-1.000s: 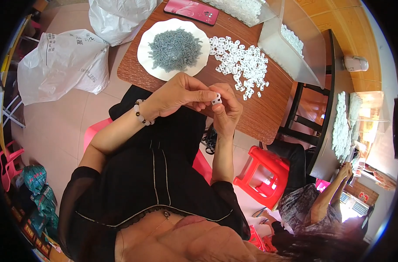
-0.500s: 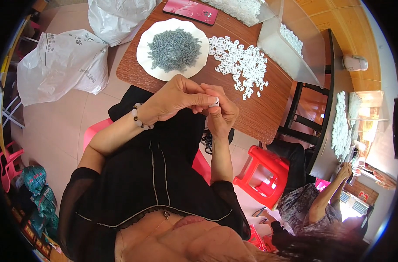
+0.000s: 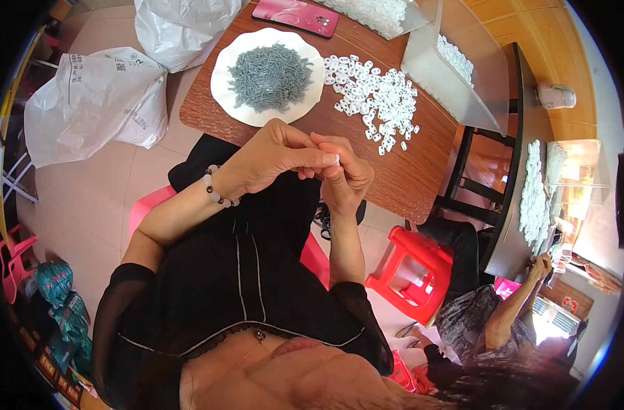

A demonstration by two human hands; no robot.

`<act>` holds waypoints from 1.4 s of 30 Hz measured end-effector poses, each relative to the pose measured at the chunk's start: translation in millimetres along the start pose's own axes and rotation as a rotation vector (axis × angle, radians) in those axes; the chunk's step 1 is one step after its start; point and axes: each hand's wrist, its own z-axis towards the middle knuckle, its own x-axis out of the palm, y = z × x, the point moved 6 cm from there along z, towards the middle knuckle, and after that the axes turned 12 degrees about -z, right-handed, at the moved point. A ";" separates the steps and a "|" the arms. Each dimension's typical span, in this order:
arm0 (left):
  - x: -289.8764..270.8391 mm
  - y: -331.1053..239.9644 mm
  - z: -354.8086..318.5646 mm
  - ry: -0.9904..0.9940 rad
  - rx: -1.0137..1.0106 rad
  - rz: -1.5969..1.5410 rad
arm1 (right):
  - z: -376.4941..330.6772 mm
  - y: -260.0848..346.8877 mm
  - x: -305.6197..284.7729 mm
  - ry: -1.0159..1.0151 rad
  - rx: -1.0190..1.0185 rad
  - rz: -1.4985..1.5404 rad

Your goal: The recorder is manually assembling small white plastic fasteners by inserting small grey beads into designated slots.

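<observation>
A small white plastic piece [image 3: 337,160] shows at the fingertips where my two hands meet, just off the near edge of the brown table [image 3: 421,171]. My left hand [image 3: 274,158], with a beaded bracelet on its wrist, pinches at it with the thumb stretched across. Curled fingers of my right hand [image 3: 348,174] close on the same piece from the other side. Most of the piece is hidden. Past my hands, a white scalloped plate [image 3: 223,89] bears a heap of small grey pins [image 3: 271,76]. Loose white pieces with holes [image 3: 377,96] lie spread to its right.
A pink phone [image 3: 295,17] lies at the table's far edge, near clear bins [image 3: 421,58] of white pieces. White sacks [image 3: 96,102] stand on the left floor. Right of me are a red stool [image 3: 413,273] and another person [image 3: 489,318] at a dark table.
My left thumb has slid further over the white piece, so less of it shows. Both hands stay in nearly the same place.
</observation>
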 end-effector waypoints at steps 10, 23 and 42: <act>-8.1 10.2 6.4 -0.041 -0.013 -0.014 | 1.4 -14.4 -1.9 -0.046 0.028 -0.012; -8.7 15.7 23.1 -0.077 0.073 0.069 | 6.2 -37.0 -19.4 0.107 0.054 0.199; 0.4 34.2 47.7 0.060 0.087 -0.033 | 10.1 -28.7 -42.3 0.002 0.091 0.143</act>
